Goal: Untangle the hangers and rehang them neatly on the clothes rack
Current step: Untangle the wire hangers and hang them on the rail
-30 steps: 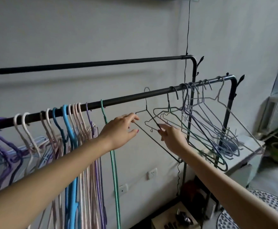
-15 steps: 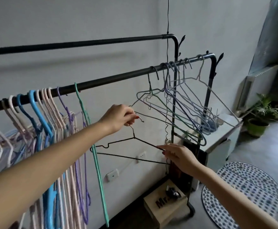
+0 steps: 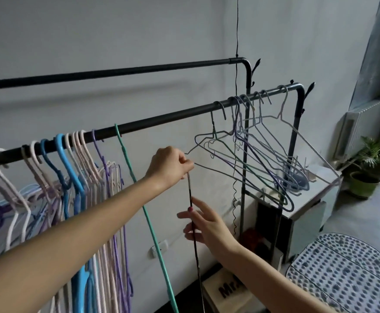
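A black wire hanger (image 3: 194,233) hangs edge-on below the front rail (image 3: 162,119) of the black clothes rack. My left hand (image 3: 170,164) pinches the hanger's top, just under the rail. My right hand (image 3: 203,222) is lower down, fingers spread and touching the hanger's wire. A tangled bunch of wire hangers (image 3: 263,159) in green, purple and grey hangs at the rail's right end. Several pink, blue, white and purple hangers (image 3: 71,168) hang side by side on the left, with a teal hanger (image 3: 139,193) nearest my left hand.
A second, higher rail (image 3: 117,72) runs behind. A white cabinet (image 3: 306,213) stands under the rack's right end, a wooden box (image 3: 225,292) on the floor, a dotted round mat (image 3: 342,274) at lower right and a potted plant (image 3: 365,175) by the wall.
The black hanger has swung from lying nearly flat to hanging edge-on. My right hand let go of its lower bar and now touches the wire with spread fingers.
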